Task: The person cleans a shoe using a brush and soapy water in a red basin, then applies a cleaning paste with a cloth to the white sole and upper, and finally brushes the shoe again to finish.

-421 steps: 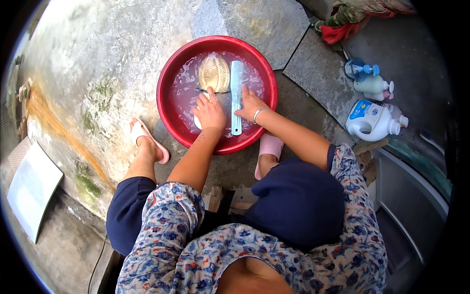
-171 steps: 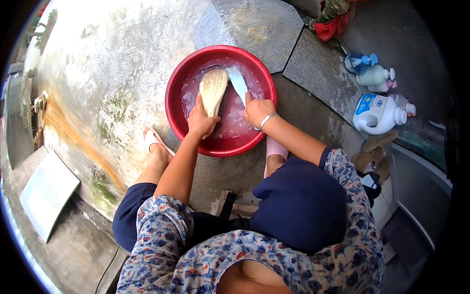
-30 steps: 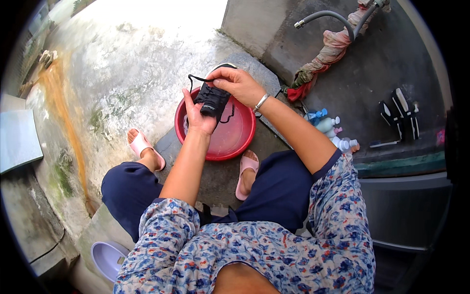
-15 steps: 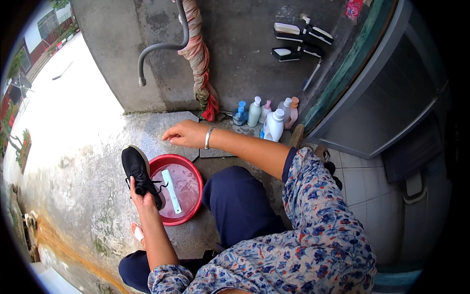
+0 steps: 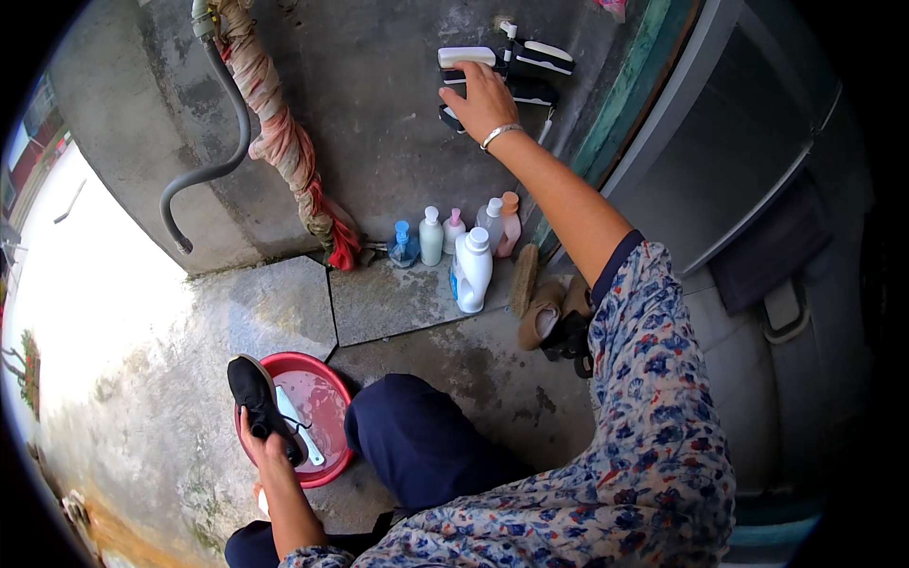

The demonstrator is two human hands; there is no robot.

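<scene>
My left hand (image 5: 267, 448) grips a black lace-up shoe (image 5: 252, 390) by its heel end, sole edge pale, over the left side of a red basin (image 5: 346, 383). Soapy pinkish water fills the basin. A long pale-blue and white handled tool (image 5: 296, 426), perhaps a brush, lies in it, partly behind the shoe and its lace. My right hand (image 5: 481, 99), a silver bangle at its wrist, is stretched out to the wall, thumb and fingers apart. It is at several black-and-white oblong pieces (image 5: 543, 59) hanging from a wall fitting; whether it touches one I cannot tell.
Pump bottles (image 5: 430, 237) and a white detergent jug (image 5: 471, 272) stand along the wall. Beside them are a scrubbing brush (image 5: 523, 280) and brown shoes (image 5: 542, 315). A grey bent pipe (image 5: 243, 123) and a twisted cloth (image 5: 282, 133) hang at left; a metal-framed door (image 5: 720, 104) is on the right.
My right hand has gone from above the basin up and right to the wall-hung pieces. The view has shifted rightward. My left hand still has the shoe over the basin.
</scene>
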